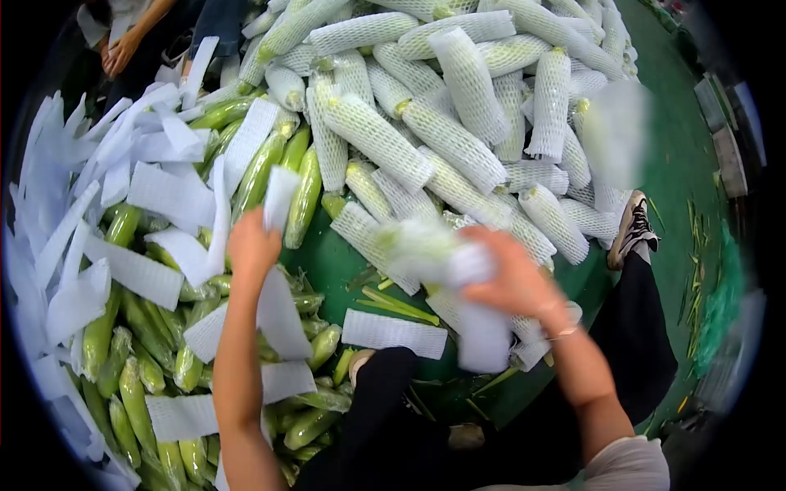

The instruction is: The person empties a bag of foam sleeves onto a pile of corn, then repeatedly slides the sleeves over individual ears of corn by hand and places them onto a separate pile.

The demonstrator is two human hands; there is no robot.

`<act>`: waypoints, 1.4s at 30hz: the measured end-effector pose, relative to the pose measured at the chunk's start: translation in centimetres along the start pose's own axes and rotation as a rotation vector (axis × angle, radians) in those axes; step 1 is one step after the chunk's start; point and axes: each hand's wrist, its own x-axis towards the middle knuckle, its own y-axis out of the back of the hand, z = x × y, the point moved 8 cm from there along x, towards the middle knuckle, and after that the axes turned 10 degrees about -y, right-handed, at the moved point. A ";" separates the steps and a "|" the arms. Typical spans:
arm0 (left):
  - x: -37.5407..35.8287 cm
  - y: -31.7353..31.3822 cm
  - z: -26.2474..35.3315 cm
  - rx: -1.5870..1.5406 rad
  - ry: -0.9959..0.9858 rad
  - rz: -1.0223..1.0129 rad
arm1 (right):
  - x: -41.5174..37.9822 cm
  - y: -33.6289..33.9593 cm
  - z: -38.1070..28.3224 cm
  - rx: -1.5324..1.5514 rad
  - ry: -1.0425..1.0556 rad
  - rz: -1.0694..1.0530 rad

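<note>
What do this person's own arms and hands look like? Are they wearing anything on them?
Both the left hand and right hand are gloveless. A thin, pale band, probably a bracelet, circles the right wrist. Higher up that arm is a light greyish sleeve. No left sleeve shows.

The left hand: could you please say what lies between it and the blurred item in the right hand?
The head view shows a wrapped vegetable, green floor, then a net sleeve.

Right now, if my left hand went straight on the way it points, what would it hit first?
Probably the plastic-wrapped green vegetable just beyond your left hand, though depth is unclear and the foam strip it holds might touch first.
</note>
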 end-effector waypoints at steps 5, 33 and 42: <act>-19.5 2.1 3.5 0.235 -0.013 -1.053 | 1.4 12.9 8.7 0.007 -0.016 0.380; 0.7 -11.2 0.9 -2.041 0.678 0.438 | 15.0 -24.4 -4.1 1.796 -0.307 0.106; 0.9 -6.7 -2.8 -0.133 0.113 0.100 | 17.1 -33.2 -3.6 0.709 -0.173 0.097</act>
